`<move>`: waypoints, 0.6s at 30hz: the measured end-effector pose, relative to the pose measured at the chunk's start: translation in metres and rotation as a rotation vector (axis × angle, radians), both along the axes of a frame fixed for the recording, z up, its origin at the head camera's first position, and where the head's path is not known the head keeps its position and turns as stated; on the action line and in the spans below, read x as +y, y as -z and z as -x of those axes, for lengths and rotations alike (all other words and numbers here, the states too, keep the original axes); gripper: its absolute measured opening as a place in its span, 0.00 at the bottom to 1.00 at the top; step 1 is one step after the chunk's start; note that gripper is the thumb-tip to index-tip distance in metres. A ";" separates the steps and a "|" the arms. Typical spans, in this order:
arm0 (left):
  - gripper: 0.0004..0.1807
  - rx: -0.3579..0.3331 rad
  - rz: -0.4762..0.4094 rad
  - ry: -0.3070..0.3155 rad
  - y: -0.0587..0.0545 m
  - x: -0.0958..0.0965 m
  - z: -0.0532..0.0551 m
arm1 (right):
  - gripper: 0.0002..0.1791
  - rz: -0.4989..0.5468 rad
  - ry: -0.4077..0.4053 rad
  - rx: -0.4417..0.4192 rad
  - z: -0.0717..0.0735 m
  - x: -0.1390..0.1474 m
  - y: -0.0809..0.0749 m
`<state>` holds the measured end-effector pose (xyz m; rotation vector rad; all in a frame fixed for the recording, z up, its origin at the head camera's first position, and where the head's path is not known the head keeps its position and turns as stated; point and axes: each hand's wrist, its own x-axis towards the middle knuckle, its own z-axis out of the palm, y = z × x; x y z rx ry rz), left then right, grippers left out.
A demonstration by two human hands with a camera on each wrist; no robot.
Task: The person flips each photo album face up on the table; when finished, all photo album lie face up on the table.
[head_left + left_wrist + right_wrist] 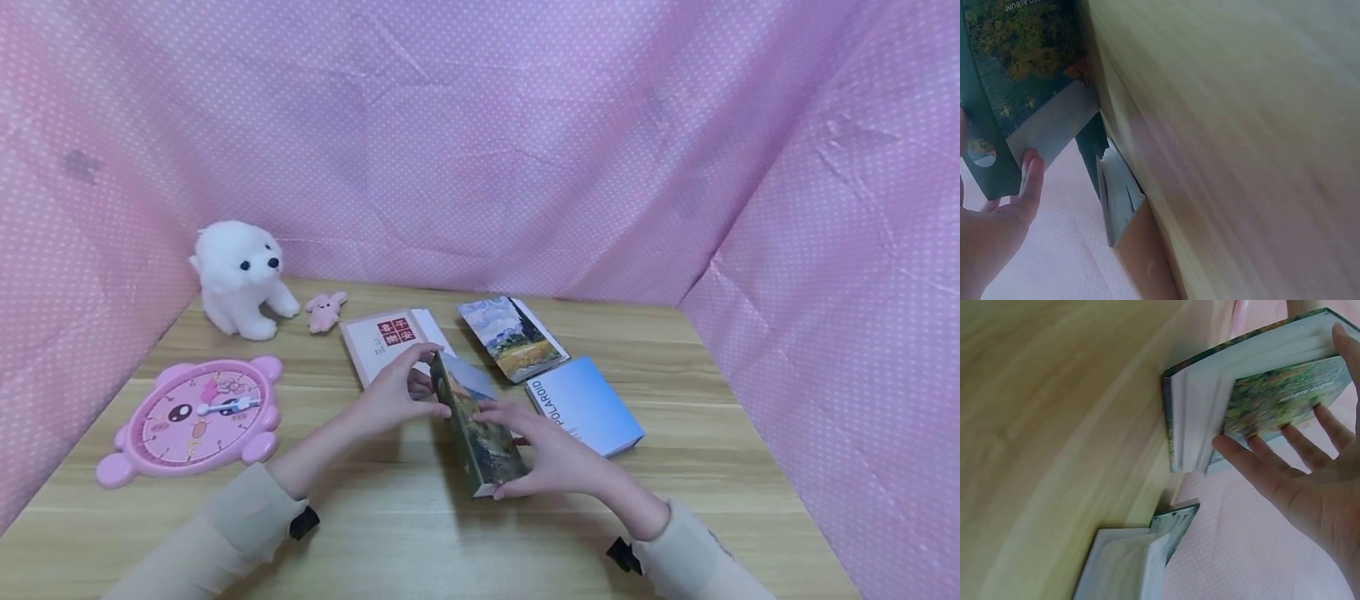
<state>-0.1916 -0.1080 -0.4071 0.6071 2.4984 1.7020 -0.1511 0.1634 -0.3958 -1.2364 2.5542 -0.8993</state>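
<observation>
A thick photo album (491,450) with a painted landscape cover and dark green spine stands tilted at the middle of the table, between both hands. My left hand (393,396) grips its far left end, thumb along the spine. In the left wrist view the fingertips (1034,165) curl round the edge of the album (1025,69). At the near right end, my right hand (558,458) holds the album, fingers over the cover and thumb at the lower corner. The right wrist view shows the album (1279,394) with white pages fanned slightly apart.
Behind the hands lie a white album with red characters (367,342), another painted album (513,337) and a blue POLAROID album (592,404). A pink clock (198,417), a white plush dog (240,279) and a small pink toy (326,312) occupy the left. Pink dotted cloth (480,167) surrounds the table.
</observation>
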 end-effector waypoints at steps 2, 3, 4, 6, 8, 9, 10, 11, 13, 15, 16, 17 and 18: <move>0.47 -0.008 0.022 -0.003 0.000 -0.002 -0.001 | 0.49 -0.023 -0.013 0.001 0.001 0.001 0.002; 0.46 -0.015 0.034 -0.006 -0.001 -0.003 -0.002 | 0.49 -0.039 -0.015 0.007 0.001 0.002 0.004; 0.45 -0.018 0.045 -0.006 -0.001 -0.004 -0.003 | 0.49 -0.050 -0.017 0.006 0.001 0.002 0.005; 0.43 -0.028 0.058 -0.001 0.000 -0.006 -0.004 | 0.50 -0.068 -0.016 0.000 0.001 0.003 0.007; 0.42 -0.045 0.054 0.005 0.001 -0.008 -0.006 | 0.50 -0.086 -0.009 0.002 0.001 0.004 0.010; 0.42 -0.056 0.049 0.007 0.001 -0.009 -0.006 | 0.50 -0.094 -0.006 0.005 0.001 0.004 0.010; 0.42 -0.067 0.039 0.012 0.002 -0.010 -0.007 | 0.50 -0.104 -0.007 0.010 0.001 0.005 0.011; 0.42 -0.082 0.032 0.018 0.003 -0.011 -0.007 | 0.50 -0.113 -0.011 0.017 0.001 0.005 0.012; 0.42 -0.106 0.019 0.034 0.004 -0.014 -0.008 | 0.50 -0.132 -0.021 0.027 0.001 0.005 0.012; 0.43 -0.124 0.016 0.049 0.006 -0.017 -0.009 | 0.50 -0.151 -0.034 0.032 0.000 0.005 0.013; 0.43 -0.133 0.012 0.061 0.007 -0.019 -0.010 | 0.49 -0.163 -0.039 0.036 0.000 0.005 0.013; 0.43 -0.141 0.013 0.070 0.007 -0.020 -0.011 | 0.49 -0.171 -0.041 0.030 0.000 0.006 0.014; 0.44 -0.143 0.012 0.078 0.008 -0.021 -0.012 | 0.49 -0.178 -0.042 0.024 0.000 0.006 0.015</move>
